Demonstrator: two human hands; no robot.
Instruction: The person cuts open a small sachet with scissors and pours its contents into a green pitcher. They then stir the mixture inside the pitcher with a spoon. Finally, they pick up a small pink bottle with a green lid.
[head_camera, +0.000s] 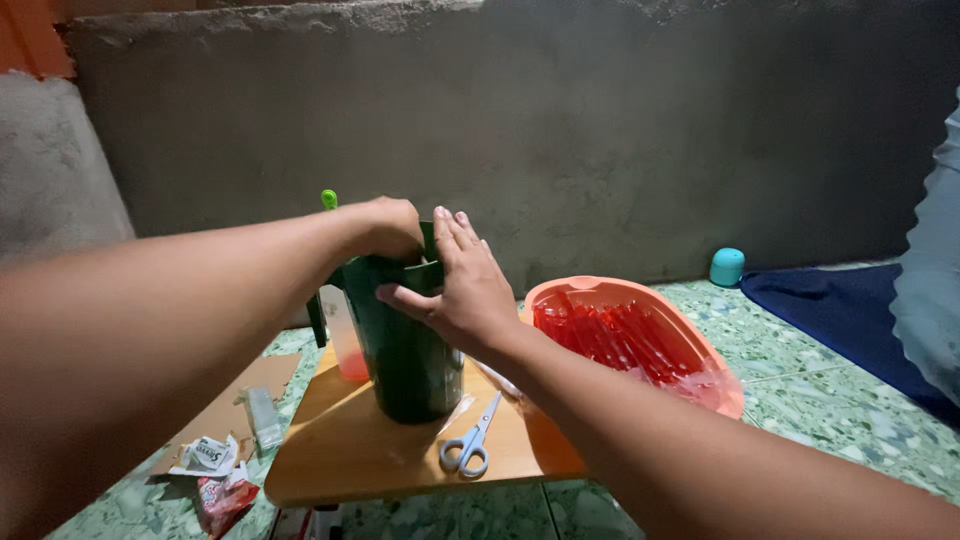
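Head view looks down past a grey wall onto a speckled floor. An orange basin full of red tubes sits right of a low wooden counter. On the counter stands a dark green jug, just left of the basin. The left hand is closed over the jug's rim; the right hand lies open, flat against its side. Scissors lie before the jug. Crumpled wrappers lie on the floor at left.
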